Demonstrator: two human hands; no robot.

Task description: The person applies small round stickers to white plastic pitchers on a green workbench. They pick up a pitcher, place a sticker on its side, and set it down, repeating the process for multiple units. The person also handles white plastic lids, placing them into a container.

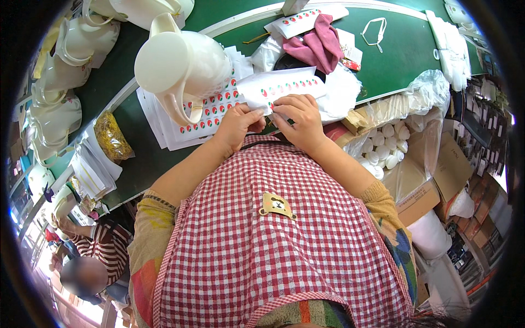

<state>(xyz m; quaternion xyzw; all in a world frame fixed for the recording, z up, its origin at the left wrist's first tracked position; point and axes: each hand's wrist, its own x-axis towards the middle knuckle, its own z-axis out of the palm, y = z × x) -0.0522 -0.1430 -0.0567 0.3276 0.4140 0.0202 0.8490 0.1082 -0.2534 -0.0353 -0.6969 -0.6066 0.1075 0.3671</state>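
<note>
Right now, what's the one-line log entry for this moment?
left hand pinching sticker sheet | right hand touching its near edge | white jug on other sticker sheets | magenta cloth beyond hands

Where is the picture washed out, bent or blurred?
Head view: lower left washed out white around the co-worker, whose head is blurred; head view: green table edges curve, with black corners; head view: left hand, right hand and sticker sheet fairly sharp.
</note>
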